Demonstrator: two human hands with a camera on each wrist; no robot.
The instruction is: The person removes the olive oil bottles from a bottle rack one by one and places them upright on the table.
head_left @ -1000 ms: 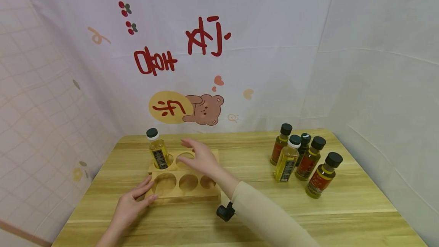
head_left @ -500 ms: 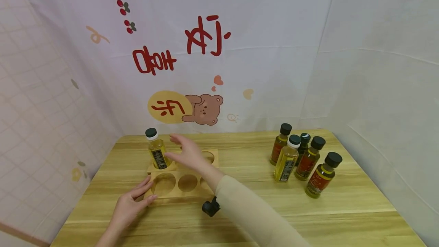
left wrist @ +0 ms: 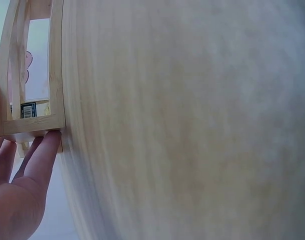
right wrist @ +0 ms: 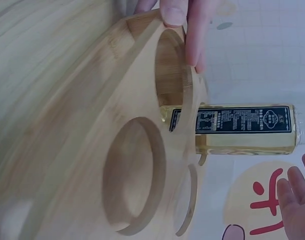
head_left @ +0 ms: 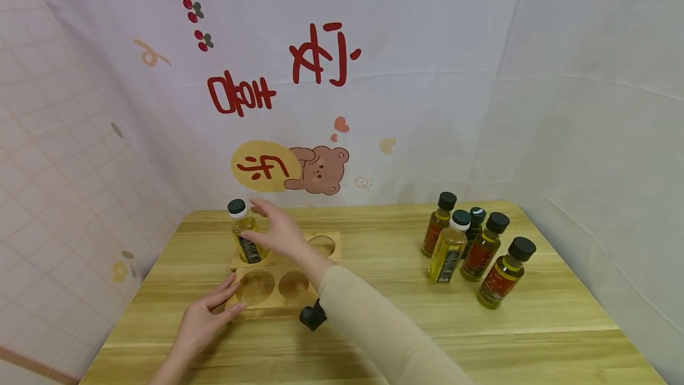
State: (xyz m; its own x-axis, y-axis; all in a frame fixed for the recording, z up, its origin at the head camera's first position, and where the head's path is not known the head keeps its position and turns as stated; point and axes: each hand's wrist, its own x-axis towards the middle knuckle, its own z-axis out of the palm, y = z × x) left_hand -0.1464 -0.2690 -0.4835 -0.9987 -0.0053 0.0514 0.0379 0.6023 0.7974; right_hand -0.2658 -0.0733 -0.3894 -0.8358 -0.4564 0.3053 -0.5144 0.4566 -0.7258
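Observation:
A two-tier wooden bottle rack (head_left: pixel 275 308) with round holes sits at the left of the table. My left hand (head_left: pixel 200 316) holds its left end, thumb at the front and fingers along the side. One bottle (head_left: pixel 248 242) of yellow oil, with a dark green cap and black label, stands in the back-left hole. My right hand (head_left: pixel 283 233) reaches over the rack just right of this bottle, fingers and thumb spread apart with nothing gripped. In the right wrist view, the right fingers (right wrist: pixel 297 197) show near the bottle (right wrist: pixel 247 125), with a gap between them.
Several bottles stand in a group at the right: a yellow oil bottle (head_left: pixel 447 248) with a green cap, and darker ones with black caps and red labels, such as the front one (head_left: pixel 501 281). White printed cloth (head_left: pixel 422 106) hangs behind the table (head_left: pixel 406 337).
My right hand has moved left across the rack to the side of the standing bottle, staying spread. The left hand keeps its hold on the rack's end.

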